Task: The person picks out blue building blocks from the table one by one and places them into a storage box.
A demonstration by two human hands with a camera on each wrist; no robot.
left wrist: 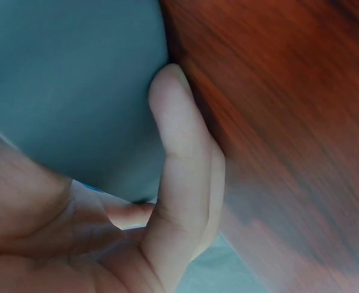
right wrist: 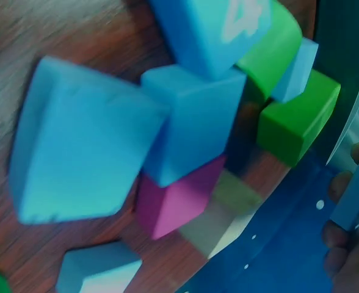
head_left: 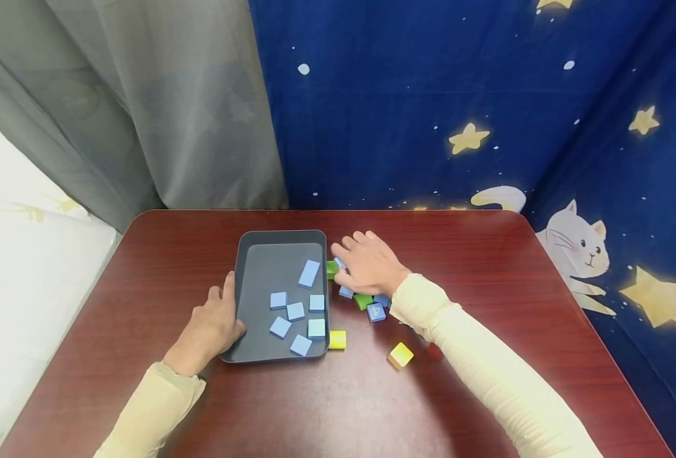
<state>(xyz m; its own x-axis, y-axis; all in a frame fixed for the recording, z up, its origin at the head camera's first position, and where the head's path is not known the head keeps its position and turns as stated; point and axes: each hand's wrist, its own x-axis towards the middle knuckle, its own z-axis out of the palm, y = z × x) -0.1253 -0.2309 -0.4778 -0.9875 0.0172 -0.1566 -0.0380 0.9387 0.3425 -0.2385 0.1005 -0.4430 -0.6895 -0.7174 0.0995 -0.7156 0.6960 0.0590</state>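
A dark grey tray (head_left: pixel 263 267) lies on the table with several blue blocks (head_left: pixel 295 311) in it. My left hand (head_left: pixel 212 324) grips its left side, thumb at the rim. Seen from the left wrist, the fingers (left wrist: pixel 184 146) press along the tray's outer wall (left wrist: pixel 88 104). My right hand (head_left: pixel 369 264) is just off the tray's right edge and holds a blue block (right wrist: pixel 356 195) in its fingers. Beneath and beside that hand is a pile of blocks, partly hidden: a blue one (head_left: pixel 375 312), a green one (head_left: pixel 363 301) and, in the right wrist view, a magenta one (right wrist: pixel 179 204).
A yellow block (head_left: pixel 337 340) stands against the tray's right side near its front corner. Another yellow block (head_left: pixel 400 355) lies farther right, and a red block (head_left: pixel 434 351) shows partly behind the right sleeve. Curtains (head_left: pixel 372 127) hang beyond the table's far edge.
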